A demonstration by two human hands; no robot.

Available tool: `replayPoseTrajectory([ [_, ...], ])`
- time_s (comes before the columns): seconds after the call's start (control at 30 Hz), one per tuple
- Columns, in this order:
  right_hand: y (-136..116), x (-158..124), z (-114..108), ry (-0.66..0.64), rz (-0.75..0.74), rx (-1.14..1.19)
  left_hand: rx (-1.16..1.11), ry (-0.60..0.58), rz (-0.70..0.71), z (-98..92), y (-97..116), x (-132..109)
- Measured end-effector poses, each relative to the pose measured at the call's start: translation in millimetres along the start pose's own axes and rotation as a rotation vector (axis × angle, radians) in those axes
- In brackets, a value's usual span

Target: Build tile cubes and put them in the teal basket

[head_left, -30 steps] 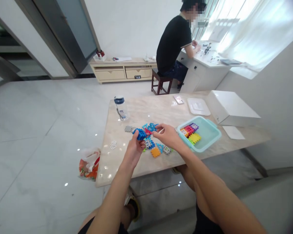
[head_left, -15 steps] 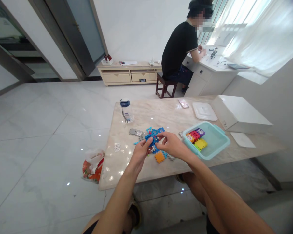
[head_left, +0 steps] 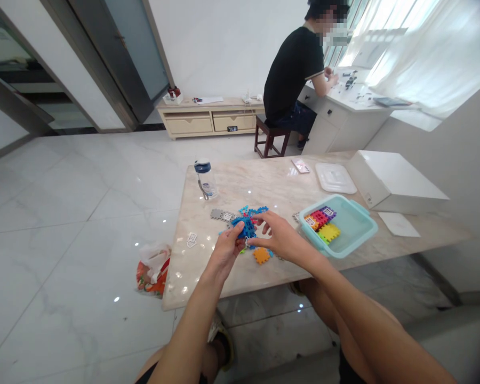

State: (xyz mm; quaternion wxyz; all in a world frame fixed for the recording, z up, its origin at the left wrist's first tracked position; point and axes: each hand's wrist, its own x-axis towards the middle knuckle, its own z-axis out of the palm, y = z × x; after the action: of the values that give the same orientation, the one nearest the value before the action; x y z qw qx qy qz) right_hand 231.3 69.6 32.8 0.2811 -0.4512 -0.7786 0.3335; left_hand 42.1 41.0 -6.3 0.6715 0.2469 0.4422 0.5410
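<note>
A cluster of blue interlocking building tiles (head_left: 246, 227) is held just above the table. My left hand (head_left: 227, 246) pinches its left side, thumb on top. At the right side, the thumb and forefinger of my right hand (head_left: 278, 234) span the same blue tiles, at the upper and lower edges; the exact contact is hard to see. Under and around the hands lie more blue tiles (head_left: 260, 210), grey tiles (head_left: 216, 214) and an orange tile (head_left: 261, 255). Part of this pile is hidden by my hands.
A pale turquoise tub (head_left: 354, 229) holds several coloured tiles (head_left: 328, 233). Also on the table (head_left: 200, 277) are a water bottle (head_left: 206, 181), white frame pieces (head_left: 191, 240), a lid (head_left: 336, 178) and a white box (head_left: 400, 178). Another person (head_left: 292, 74) sits at a white desk.
The blue tiles have shifted slightly left and turned, showing more of their face. My right thumb has moved lower and left, and the view has shifted a little.
</note>
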Motion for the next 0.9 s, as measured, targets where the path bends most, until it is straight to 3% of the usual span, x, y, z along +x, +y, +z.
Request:
replayPoseTrajectory([
  [0.23, -6.0, -0.8, -3.8, -0.084, -0.216, -0.011, 0.045, -0.112, -0.066, -1.8, -7.2, 0.8],
  [0.53, -3.5, 1.1, -6.5, -0.128, -0.193, -0.058, 0.077, -0.256, -0.072, -0.6, -4.1, -5.3],
  [0.77, -7.6, -2.2, -14.2, -0.211, -0.215, -0.051, 0.095, -0.288, -0.095, -3.7, -7.8, -3.9],
  [0.9, -6.7, -2.6, -12.5, -0.183, -0.212, -0.049, 0.071, -0.277, -0.061, 2.1, -6.9, -4.1],
])
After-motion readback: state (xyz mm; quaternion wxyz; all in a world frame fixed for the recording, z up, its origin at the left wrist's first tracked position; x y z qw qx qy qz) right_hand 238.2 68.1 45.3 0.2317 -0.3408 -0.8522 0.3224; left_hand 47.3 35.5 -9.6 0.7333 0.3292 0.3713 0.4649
